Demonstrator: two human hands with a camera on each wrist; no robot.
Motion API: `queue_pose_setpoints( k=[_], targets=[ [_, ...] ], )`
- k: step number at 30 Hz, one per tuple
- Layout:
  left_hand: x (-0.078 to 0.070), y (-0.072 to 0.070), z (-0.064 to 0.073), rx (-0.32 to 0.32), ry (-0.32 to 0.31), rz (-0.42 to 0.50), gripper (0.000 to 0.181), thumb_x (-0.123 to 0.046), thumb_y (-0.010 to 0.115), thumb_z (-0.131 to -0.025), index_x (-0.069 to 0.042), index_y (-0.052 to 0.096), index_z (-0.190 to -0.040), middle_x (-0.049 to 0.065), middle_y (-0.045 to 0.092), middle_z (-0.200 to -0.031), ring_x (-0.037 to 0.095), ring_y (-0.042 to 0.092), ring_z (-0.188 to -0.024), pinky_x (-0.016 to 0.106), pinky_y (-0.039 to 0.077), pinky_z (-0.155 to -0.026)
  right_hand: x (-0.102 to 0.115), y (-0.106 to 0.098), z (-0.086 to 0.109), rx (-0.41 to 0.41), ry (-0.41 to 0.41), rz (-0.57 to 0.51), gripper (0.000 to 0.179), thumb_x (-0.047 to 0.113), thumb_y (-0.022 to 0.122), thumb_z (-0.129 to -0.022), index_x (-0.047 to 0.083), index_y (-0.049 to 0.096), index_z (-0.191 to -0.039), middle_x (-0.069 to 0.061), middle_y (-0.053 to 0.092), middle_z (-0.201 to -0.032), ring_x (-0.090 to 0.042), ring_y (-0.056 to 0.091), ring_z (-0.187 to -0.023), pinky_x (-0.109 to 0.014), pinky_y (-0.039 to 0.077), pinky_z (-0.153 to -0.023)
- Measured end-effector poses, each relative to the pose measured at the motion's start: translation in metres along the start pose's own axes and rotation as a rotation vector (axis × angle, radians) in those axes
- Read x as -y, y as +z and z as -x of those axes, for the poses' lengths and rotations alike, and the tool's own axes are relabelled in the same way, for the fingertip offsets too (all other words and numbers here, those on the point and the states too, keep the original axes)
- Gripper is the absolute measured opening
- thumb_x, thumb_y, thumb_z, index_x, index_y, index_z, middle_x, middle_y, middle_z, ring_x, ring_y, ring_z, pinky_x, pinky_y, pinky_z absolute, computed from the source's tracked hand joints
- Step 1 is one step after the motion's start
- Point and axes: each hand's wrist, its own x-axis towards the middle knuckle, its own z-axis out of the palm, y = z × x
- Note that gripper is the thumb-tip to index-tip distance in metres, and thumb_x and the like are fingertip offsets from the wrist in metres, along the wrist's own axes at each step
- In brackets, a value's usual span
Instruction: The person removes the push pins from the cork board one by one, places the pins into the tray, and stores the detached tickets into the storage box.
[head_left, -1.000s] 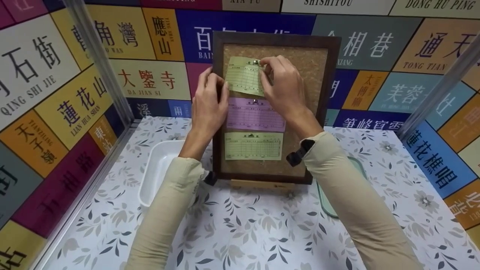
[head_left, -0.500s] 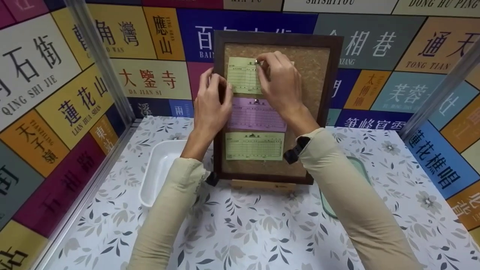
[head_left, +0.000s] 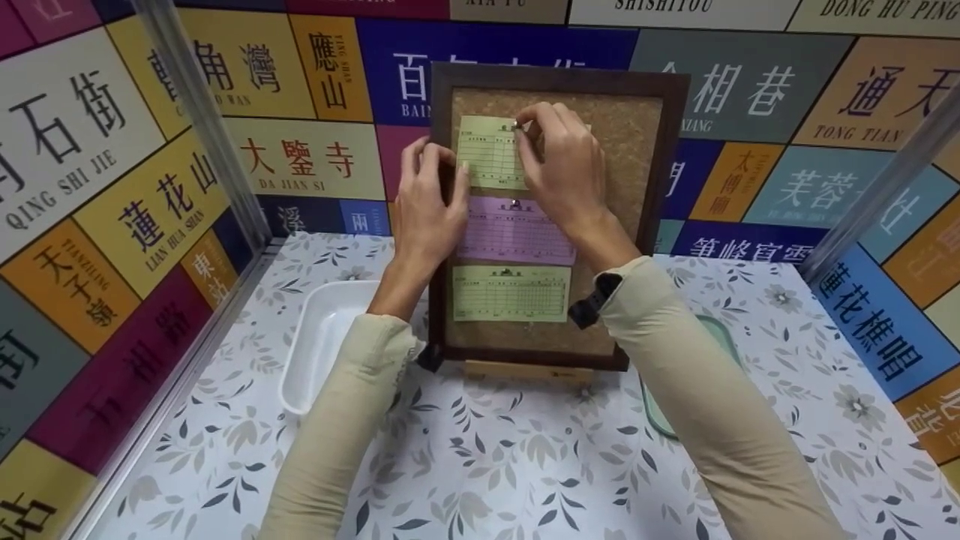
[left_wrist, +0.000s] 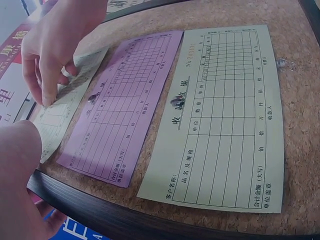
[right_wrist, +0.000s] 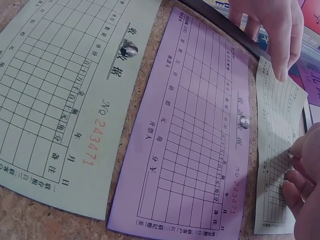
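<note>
A patterned surface (head_left: 525, 465) carries an upright, dark-framed cork board (head_left: 630, 150) on a wooden ledge (head_left: 529, 370). A white tray (head_left: 302, 330) sits left of the board, a partly hidden green tray (head_left: 654, 416) right of it. The left hand (head_left: 431, 206) is spread wide at the frame's left edge, thumb over the end of the top slip (head_left: 484, 154); I cannot tell whether its fingers touch the frame. The right hand (head_left: 566, 165) is narrow at the tips, seeming to pinch a small pin (head_left: 516, 124) at that slip's heading. The top slip lies highest on the cork, above a purple slip (head_left: 510, 232) and a lower green slip (head_left: 510, 296). A shallow or slanted pin could let the top slip swing or drop; too hard a push could tip the board backward; an early thumb lift could let the paper's end curl.
</note>
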Motion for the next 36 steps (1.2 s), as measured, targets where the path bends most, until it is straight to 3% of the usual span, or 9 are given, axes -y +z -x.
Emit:
queue_pose_setpoints(
  k=[13, 18, 29, 36],
  targets=[
    [0.0016, 0.006, 0.001, -0.013, 0.01, 0.036, 0.025, -0.031, 0.062, -0.109, -0.009, 0.065, -0.121, 0.014, 0.05, -0.155, 0.03, 0.062, -0.134, 0.041, 0.056, -0.11, -0.003, 0.0013, 0.0069, -0.069, -0.024, 0.033, 0.02, 0.028, 0.072, -0.105, 0.014, 0.082, -0.117, -0.006, 0.077, -0.103, -0.02, 0.072, -0.091, -0.037, 0.062, -0.081],
    [0.0017, 0.0069, 0.0004, -0.012, 0.003, 0.024, 0.022, -0.03, 0.063, -0.109, -0.009, 0.065, -0.117, 0.013, 0.049, -0.156, 0.029, 0.063, -0.131, 0.039, 0.057, -0.106, -0.0021, -0.0002, 0.0051, -0.064, -0.01, 0.02, 0.019, 0.03, 0.073, -0.105, 0.014, 0.081, -0.112, -0.005, 0.077, -0.103, -0.019, 0.072, -0.089, -0.036, 0.06, -0.08],
    [0.0011, 0.0064, 0.0004, 0.003, -0.022, 0.009, 0.023, -0.032, 0.063, -0.11, -0.01, 0.065, -0.117, 0.014, 0.045, -0.161, 0.031, 0.058, -0.143, 0.037, 0.053, -0.116, 0.0014, -0.0015, -0.0014, -0.038, 0.019, 0.006, 0.019, 0.031, 0.073, -0.105, 0.013, 0.079, -0.109, -0.005, 0.075, -0.106, -0.018, 0.069, -0.089, -0.037, 0.057, -0.078],
    [0.001, 0.0075, 0.0011, 0.0, -0.026, 0.021, 0.024, -0.032, 0.062, -0.11, -0.01, 0.066, -0.117, 0.015, 0.045, -0.162, 0.032, 0.061, -0.14, 0.037, 0.054, -0.113, 0.0004, 0.0004, -0.0002, -0.035, 0.024, -0.017, 0.019, 0.029, 0.072, -0.105, 0.011, 0.077, -0.11, -0.006, 0.074, -0.107, -0.019, 0.068, -0.094, -0.035, 0.058, -0.08]
  ],
)
